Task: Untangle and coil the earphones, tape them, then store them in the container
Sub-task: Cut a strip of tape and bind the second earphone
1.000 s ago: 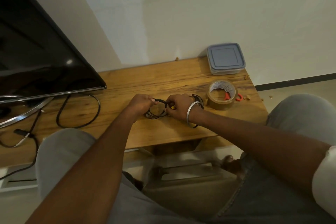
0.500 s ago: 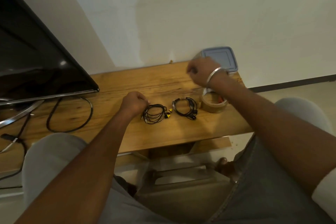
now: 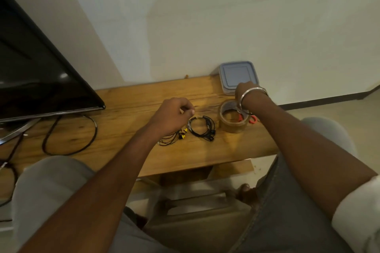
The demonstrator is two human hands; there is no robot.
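The black earphones (image 3: 205, 117) lie coiled flat on the counter (image 3: 133, 104), just left of the tape roll (image 3: 232, 128), with what looks like a strip of tape binding the far side of the loop. A second coil with yellow tips (image 3: 183, 134) lies further left of the roll, partly hidden under the left wrist.

Both bundles are probably very light, limp and springy. A pinch across all the strands at the bound spot should lift a loop whole, whereas catching a single strand could pull it open.

The left hand (image 3: 174, 114) hovers left of the roll with fingers curled and thumb against forefinger; whether it pinches anything is unclear. The right hand (image 3: 244, 91) is just beyond the roll, at the near edge of the lidded container (image 3: 236, 74). Its fingers are hidden.
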